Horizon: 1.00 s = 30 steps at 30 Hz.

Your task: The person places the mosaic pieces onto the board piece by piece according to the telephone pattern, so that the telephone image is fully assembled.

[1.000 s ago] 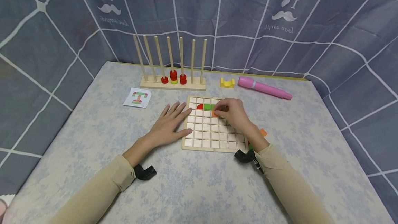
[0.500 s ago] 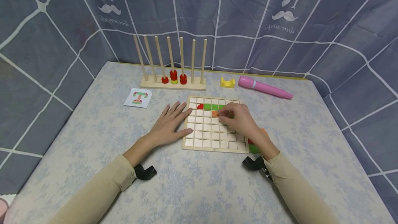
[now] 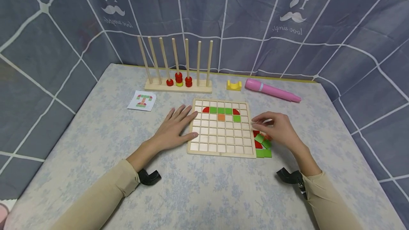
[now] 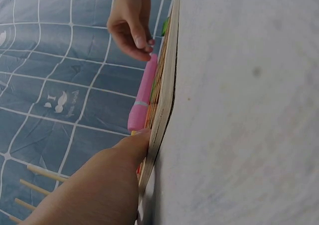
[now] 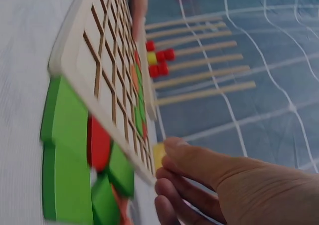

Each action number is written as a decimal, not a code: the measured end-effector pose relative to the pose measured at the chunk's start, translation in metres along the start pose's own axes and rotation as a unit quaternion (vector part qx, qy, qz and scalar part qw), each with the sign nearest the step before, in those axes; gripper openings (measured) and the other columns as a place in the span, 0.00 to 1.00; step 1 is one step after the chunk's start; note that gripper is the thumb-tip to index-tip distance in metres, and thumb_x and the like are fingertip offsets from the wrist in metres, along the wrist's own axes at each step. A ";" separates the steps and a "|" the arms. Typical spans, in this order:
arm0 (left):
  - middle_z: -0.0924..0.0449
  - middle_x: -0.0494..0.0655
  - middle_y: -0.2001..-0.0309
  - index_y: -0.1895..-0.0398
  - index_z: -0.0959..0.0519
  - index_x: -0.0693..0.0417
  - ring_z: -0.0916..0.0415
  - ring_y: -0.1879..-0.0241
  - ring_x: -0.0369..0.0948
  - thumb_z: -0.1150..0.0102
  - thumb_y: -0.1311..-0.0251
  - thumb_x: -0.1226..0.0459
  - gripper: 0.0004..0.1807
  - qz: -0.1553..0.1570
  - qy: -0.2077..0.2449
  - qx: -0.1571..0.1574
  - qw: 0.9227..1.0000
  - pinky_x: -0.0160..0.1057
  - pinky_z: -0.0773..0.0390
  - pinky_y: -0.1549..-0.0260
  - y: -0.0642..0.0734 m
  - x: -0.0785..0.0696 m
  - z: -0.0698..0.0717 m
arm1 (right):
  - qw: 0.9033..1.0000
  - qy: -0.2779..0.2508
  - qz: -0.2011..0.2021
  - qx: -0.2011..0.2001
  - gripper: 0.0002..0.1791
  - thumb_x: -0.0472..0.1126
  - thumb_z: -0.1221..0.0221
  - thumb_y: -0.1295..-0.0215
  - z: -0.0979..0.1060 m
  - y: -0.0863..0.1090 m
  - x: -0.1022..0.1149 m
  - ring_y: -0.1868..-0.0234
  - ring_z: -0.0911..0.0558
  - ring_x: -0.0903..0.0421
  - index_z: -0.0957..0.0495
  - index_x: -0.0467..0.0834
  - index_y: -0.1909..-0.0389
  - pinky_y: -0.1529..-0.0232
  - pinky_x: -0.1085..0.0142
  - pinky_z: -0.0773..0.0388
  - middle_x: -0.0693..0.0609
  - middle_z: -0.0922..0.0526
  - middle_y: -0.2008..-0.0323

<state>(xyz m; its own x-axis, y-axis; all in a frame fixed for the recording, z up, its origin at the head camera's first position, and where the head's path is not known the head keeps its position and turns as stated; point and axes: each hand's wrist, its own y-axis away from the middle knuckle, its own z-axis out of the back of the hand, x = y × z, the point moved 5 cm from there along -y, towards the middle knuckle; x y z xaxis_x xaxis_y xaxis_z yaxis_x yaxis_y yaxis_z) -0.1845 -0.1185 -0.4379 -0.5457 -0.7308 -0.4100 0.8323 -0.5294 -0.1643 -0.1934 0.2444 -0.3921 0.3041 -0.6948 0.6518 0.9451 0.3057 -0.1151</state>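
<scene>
The right hand (image 3: 277, 127) has come off the square, pale wooden grid board (image 3: 221, 130), fingers loosely bent with nothing visible in them, baring a red quarter-round tile (image 3: 235, 111) and, just nearer, a flat green square tile (image 3: 236, 118); the tile-laying looks partway along. The left hand (image 3: 174, 127) rests spread, touching the board's left edge. Midway between the surface's (image 3: 204, 194) side edges, the square board has no long axis; its tile row runs left to right.
</scene>
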 end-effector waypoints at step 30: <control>0.52 0.55 0.14 0.14 0.44 0.47 0.60 0.14 0.57 0.42 0.27 0.42 0.45 0.003 -0.004 0.010 1.000 0.62 0.64 0.18 0.000 0.000 -0.002 | 0.999 0.016 0.005 0.049 0.08 0.39 0.25 0.37 0.000 0.015 -0.012 0.66 0.18 0.57 0.10 0.49 0.58 0.63 0.69 0.19 0.55 0.13 0.68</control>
<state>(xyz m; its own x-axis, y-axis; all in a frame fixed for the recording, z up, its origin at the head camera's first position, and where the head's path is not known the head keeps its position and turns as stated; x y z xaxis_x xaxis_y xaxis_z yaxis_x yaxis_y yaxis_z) -0.1845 -0.1173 -0.4392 -0.5419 -0.7373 -0.4035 0.8334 -0.5333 -0.1447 -0.1831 0.2574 -0.4015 0.3181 -0.7111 0.6270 0.9264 0.3738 -0.0461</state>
